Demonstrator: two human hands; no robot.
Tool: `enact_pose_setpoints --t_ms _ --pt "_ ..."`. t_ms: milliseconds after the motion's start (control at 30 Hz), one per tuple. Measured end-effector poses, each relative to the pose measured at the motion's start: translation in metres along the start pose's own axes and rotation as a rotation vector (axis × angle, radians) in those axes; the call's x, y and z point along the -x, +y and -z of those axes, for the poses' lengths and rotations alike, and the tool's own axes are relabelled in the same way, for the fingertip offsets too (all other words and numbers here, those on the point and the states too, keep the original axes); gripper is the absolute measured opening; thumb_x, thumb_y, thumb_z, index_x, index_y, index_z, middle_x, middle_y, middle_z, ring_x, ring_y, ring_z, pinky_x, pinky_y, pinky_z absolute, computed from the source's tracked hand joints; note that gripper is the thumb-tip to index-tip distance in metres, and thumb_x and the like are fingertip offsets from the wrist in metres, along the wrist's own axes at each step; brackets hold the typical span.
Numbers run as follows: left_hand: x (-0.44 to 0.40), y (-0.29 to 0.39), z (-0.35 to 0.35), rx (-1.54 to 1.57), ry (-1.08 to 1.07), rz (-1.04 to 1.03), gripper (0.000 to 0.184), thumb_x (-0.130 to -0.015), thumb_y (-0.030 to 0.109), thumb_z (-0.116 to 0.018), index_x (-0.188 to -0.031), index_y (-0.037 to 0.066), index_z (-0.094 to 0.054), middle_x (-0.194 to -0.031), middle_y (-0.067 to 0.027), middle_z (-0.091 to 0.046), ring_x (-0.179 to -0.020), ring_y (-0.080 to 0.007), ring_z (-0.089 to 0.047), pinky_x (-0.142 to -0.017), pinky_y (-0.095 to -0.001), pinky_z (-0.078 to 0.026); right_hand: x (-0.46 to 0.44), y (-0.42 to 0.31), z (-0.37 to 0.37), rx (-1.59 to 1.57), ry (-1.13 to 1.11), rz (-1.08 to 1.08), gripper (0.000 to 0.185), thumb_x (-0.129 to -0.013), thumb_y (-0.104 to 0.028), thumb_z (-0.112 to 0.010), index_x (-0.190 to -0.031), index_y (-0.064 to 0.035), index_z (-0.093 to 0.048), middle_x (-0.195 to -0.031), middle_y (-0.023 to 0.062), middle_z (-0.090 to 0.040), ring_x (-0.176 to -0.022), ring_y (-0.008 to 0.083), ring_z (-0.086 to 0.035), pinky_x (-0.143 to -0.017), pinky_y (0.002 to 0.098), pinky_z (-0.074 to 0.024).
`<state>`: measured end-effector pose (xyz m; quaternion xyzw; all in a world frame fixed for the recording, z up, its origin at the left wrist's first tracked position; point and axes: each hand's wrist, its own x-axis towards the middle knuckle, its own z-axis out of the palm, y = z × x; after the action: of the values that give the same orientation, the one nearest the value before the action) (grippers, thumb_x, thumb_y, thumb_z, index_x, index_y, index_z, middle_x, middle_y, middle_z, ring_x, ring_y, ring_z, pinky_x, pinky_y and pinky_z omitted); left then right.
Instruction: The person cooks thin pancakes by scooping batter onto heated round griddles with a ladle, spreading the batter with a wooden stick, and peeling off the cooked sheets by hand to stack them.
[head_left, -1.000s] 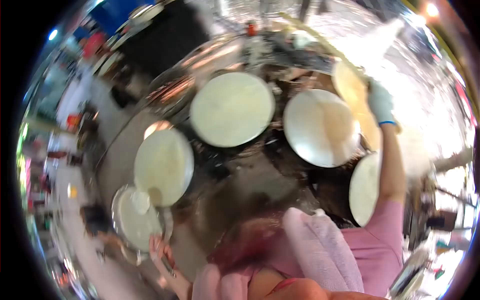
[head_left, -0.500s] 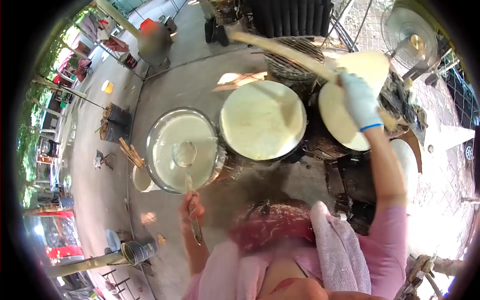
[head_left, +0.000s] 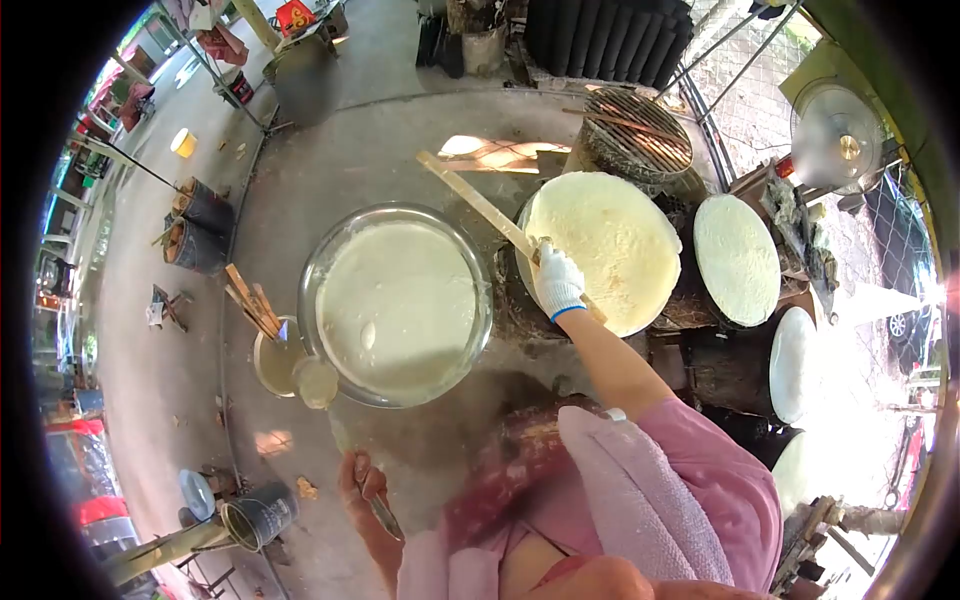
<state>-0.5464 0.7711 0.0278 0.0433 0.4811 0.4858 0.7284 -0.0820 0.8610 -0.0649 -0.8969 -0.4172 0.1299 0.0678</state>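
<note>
Four pale rounds (head_left: 620, 250) curve rightward from one basin (head_left: 398, 225). The left hand's (head_left: 364, 482) fingers grip one ladle (head_left: 316, 383), bowl at the basin's rim; the right hand's (head_left: 558, 280) clasp one stick (head_left: 475, 200) over the nearest round's edge. Open floor (head_left: 340, 150) lies beyond.

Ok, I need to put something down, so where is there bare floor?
Bare floor lies beyond the metal basin, left of the sunlit patch near the grill. A smaller patch lies between the pail of sticks and the black bucket. It is crowded on the right, where the round pans stand close together.
</note>
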Motion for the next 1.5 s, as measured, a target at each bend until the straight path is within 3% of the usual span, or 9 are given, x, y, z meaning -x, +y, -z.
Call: enact_pose_setpoints --t_ms 233,467,667,800,967,1200,1300,1367,1500 --pt "-0.002 0.005 0.010 0.133 0.005 0.052 0.031 -0.104 0.026 -0.047 -0.108 -0.004 -0.052 -0.064 0.0028 -0.043 -0.035 -0.0053 -0.034 -0.036 -0.0217 -0.026 0.012 -0.033 0.017 -0.039 0.036 -0.100 0.069 -0.079 -0.040 -0.075 -0.133 -0.0082 -0.046 -0.120 0.0217 -0.056 -0.110 0.0358 -0.060 -0.085 0.0482 -0.0532" --pt "-0.013 0.011 0.001 0.097 -0.077 0.094 0.029 -0.103 0.024 -0.049 -0.107 -0.004 -0.053 -0.064 0.0033 -0.043 -0.035 -0.0050 -0.033 -0.036 -0.0211 -0.026 -0.008 0.003 -0.008 0.031 0.092 -0.013 0.055 -0.089 -0.022 -0.060 -0.139 -0.0116 -0.042 -0.097 0.0176 -0.068 -0.092 0.0367 -0.067 -0.078 0.0487 -0.0540" --pt "-0.027 0.011 -0.017 0.006 -0.132 0.128 0.027 -0.100 0.026 -0.055 -0.104 0.000 -0.055 -0.063 0.0051 -0.043 -0.035 -0.0052 -0.030 -0.036 -0.0192 -0.024 -0.001 0.055 0.084 -0.178 0.215 -0.032 0.053 -0.088 -0.019 -0.057 -0.140 -0.0204 -0.047 -0.091 0.0178 -0.069 -0.084 0.0396 -0.066 -0.076 0.0503 -0.0518" --pt "-0.038 0.007 -0.027 -0.023 -0.175 0.182 0.027 -0.099 0.028 -0.055 -0.103 0.001 -0.056 -0.060 0.0054 -0.041 -0.034 -0.0062 -0.029 -0.035 -0.0207 -0.023 -0.017 0.104 0.155 -0.287 0.346 0.067 0.045 -0.086 -0.021 -0.058 -0.131 -0.0168 -0.057 -0.097 0.0202 -0.068 -0.088 0.0379 -0.066 -0.076 0.0471 -0.0527" --pt "-0.045 -0.012 -0.053 -0.068 -0.135 0.199 0.028 -0.100 0.029 -0.053 -0.101 0.002 -0.056 -0.058 0.0052 -0.040 -0.032 -0.0074 -0.028 -0.033 -0.0219 -0.023 -0.089 0.146 0.264 0.079 0.264 0.206 0.039 -0.085 -0.021 -0.057 -0.122 -0.0130 -0.061 -0.099 0.0212 -0.068 -0.092 0.0384 -0.066 -0.081 0.0485 -0.0516" --pt "-0.046 -0.058 -0.104 -0.131 -0.057 0.150 0.028 -0.101 0.029 -0.049 -0.101 0.002 -0.055 -0.058 0.0050 -0.041 -0.030 -0.0082 -0.026 -0.032 -0.0229 -0.024 -0.197 0.098 0.379 0.222 0.211 0.432 0.040 -0.078 -0.008 -0.052 -0.115 -0.0065 -0.067 -0.101 0.0208 -0.069 -0.094 0.0352 -0.067 -0.087 0.0419 -0.0523" --pt "-0.044 -0.082 -0.126 -0.061 -0.109 0.136 0.029 -0.104 0.029 -0.047 -0.106 0.000 -0.052 -0.063 0.0048 -0.041 -0.032 -0.0056 -0.031 -0.032 -0.0222 -0.024 -0.255 0.111 0.408 0.112 0.345 0.419 0.041 -0.074 -0.013 -0.057 -0.113 -0.0033 -0.066 -0.094 0.0215 -0.069 -0.088 0.0358 -0.067 -0.081 0.0409 -0.0531" --pt "-0.034 -0.097 -0.152 -0.023 -0.083 0.109 0.028 -0.104 0.027 -0.046 -0.106 0.000 -0.052 -0.063 0.0049 -0.042 -0.032 -0.0052 -0.032 -0.032 -0.0212 -0.024 -0.270 0.130 0.424 -0.191 0.369 0.263 0.042 -0.073 -0.017 -0.063 -0.112 -0.0022 -0.066 -0.078 0.0137 -0.067 -0.070 0.0235 -0.064 -0.069 0.0359 -0.0516" --pt "-0.016 -0.119 -0.200 -0.057 -0.050 0.021 0.027 -0.104 0.025 -0.045 -0.106 -0.001 -0.051 -0.063 0.0044 -0.042 -0.033 -0.0031 -0.032 -0.032 -0.0195 -0.021 -0.380 0.241 0.371 -1.003 0.496 0.160 0.049 -0.076 -0.014 -0.071 -0.121 0.0034 -0.063 -0.091 0.0054 -0.069 -0.074 0.0134 -0.062 -0.066 0.0293 -0.0510"
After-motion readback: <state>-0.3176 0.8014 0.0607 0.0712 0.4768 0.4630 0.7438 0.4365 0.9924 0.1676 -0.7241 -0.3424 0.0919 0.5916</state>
